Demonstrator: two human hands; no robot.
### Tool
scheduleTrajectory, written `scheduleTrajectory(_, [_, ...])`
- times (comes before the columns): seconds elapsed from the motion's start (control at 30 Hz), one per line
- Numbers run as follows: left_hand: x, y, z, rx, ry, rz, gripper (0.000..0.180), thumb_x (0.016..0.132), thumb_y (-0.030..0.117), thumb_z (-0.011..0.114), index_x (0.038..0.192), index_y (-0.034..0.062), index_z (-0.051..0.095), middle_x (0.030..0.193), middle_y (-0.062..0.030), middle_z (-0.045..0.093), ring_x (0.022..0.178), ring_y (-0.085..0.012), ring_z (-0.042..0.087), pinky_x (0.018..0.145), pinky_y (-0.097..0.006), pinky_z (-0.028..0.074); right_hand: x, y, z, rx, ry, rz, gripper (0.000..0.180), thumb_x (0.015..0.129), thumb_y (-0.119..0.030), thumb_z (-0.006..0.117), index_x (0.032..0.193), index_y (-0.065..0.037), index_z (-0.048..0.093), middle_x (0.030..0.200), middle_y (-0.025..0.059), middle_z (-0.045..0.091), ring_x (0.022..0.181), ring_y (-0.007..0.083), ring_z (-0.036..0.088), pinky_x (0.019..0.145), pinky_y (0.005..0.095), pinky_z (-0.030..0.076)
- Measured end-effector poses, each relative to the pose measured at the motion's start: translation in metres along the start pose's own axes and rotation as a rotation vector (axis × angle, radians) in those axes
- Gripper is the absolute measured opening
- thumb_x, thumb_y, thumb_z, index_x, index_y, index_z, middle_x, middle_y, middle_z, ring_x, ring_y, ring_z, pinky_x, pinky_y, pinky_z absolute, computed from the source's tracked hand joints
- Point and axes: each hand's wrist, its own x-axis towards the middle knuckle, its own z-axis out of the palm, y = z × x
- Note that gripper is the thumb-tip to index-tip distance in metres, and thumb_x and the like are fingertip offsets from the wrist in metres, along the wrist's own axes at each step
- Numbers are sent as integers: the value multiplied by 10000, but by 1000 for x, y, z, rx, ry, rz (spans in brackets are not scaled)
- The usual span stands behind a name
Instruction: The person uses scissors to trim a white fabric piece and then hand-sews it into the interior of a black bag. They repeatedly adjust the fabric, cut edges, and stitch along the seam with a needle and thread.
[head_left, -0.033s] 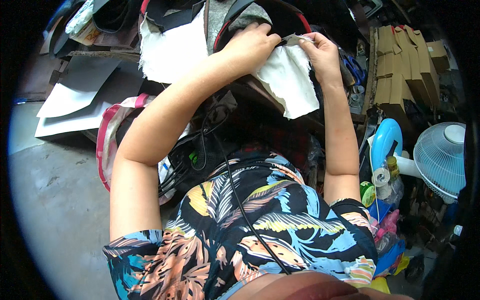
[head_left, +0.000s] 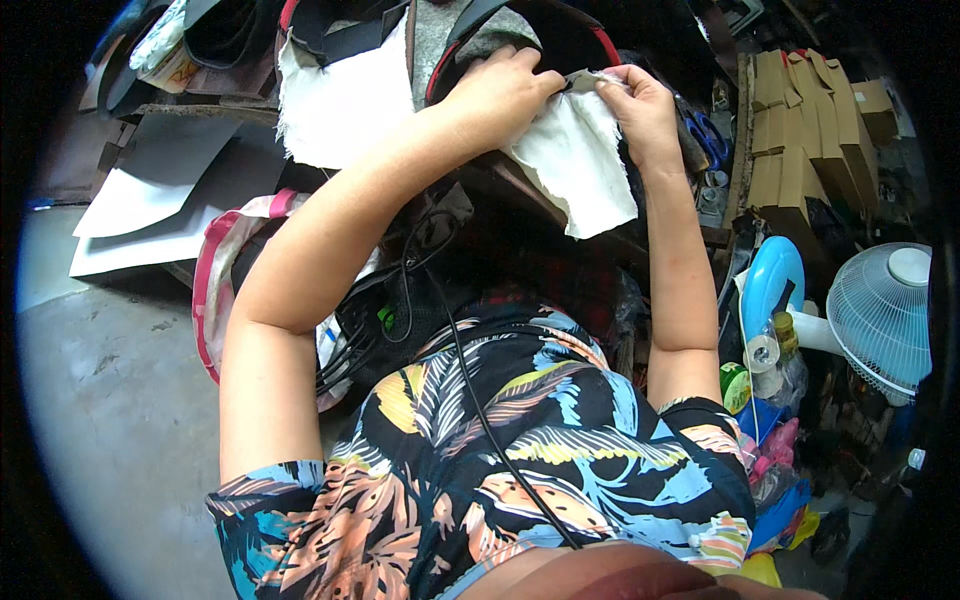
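Two hands are raised over a crowded bench, and a white cloth (head_left: 575,165) is held between them with a small grey strip (head_left: 583,80) at its top edge. Going from the left, pale sheets of card (head_left: 150,195) are stacked beside the concrete floor (head_left: 110,400), and a second white cloth (head_left: 340,100) is draped over the clutter behind. A pink-edged bag (head_left: 215,270) hangs below it, with black cables (head_left: 400,300) tangled just beside it.

The left hand (head_left: 495,95) is closed in a pinch on the cloth's upper left corner, fingertips meeting the grey strip. The right hand (head_left: 645,105) is likewise pinched on the strip's other end, with the cloth's top edge caught under its fingers. The cloth hangs loose below both grips, and its frayed lower edge drapes over the dark bench front.

Several slips seem possible. Since only fingertips are used, the strip could be shifted out of line with the cloth edge if either pinch were eased. The hanging part could be snagged on the bench edge or dragged into the cables, and the frayed hem could be pulled further apart by any tug.

Further right, blue-handled scissors (head_left: 708,135) lie near the right wrist and could be knocked. Cardboard boxes (head_left: 790,120) are stacked beyond, and a fan (head_left: 885,320) stands low at the right; whether it is running cannot be told, but moving air would lift the loose cloth.
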Motion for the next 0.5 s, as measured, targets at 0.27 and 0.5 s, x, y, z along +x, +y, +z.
scheduleTrajectory(0.27, [13, 6, -15, 265, -57, 113, 601, 778, 30, 667, 1287, 349, 633, 1185, -214, 583, 1061, -343, 605, 921, -401, 525, -4, -8, -10, -55, -107, -89, 86, 890, -51, 680, 974, -31, 680, 879, -26, 648, 771, 29, 560, 664, 188, 446])
scheduleTrajectory(0.5, [50, -8, -10, -260, 114, -88, 318, 784, 92, 702, 1091, 72, 623, 912, -156, 681, 873, -349, 673, 780, -422, 526, -7, -20, -15, -88, -119, 42, 95, 915, -121, 678, 942, -32, 701, 850, -26, 677, 758, 33, 577, 658, 187, 442])
